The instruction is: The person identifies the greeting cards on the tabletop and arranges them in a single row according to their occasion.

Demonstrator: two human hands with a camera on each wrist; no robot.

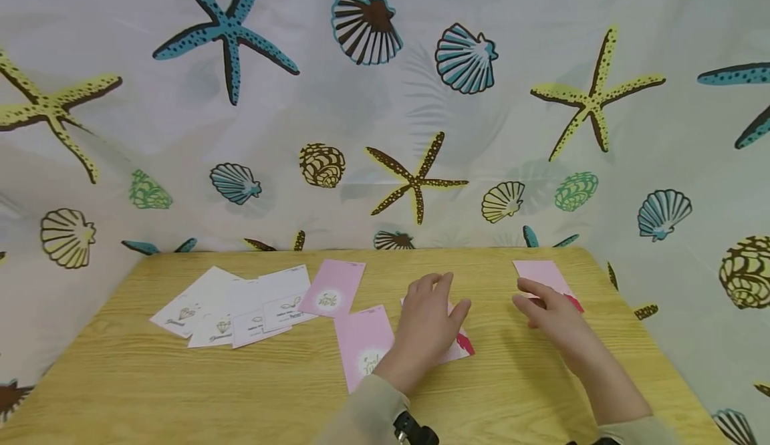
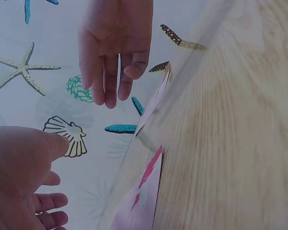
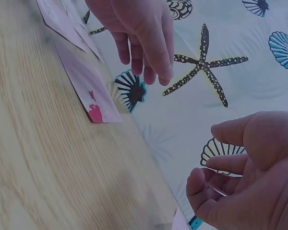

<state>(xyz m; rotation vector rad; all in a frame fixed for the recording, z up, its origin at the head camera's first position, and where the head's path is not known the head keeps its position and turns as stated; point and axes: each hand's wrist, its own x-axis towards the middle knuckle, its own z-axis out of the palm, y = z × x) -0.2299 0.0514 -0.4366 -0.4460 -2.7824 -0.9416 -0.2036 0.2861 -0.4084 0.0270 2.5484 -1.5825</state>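
Observation:
My left hand (image 1: 424, 325) hovers over a pink card with a red patch (image 1: 463, 348), hiding most of it. Its fingers are relaxed, and nothing is in them. To the right, my right hand (image 1: 559, 325) is held above the table with loosely bent fingers and an empty grasp. Just beyond it lies another pink card (image 1: 541, 271) with red at its near corner, partly covered by the fingers. In the left wrist view, both pink cards (image 2: 143, 196) lie below the hands. The right wrist view shows the palm side of my right hand (image 3: 249, 172) with nothing in it.
Two pink cards with gold lettering in a white circle, one farther back (image 1: 339, 278) and one nearer (image 1: 361, 335), lie left of my left hand. Several white cards (image 1: 207, 291) overlap at the left. A curtain with shells and starfish (image 1: 271, 117) hangs behind the wooden table (image 1: 198, 391).

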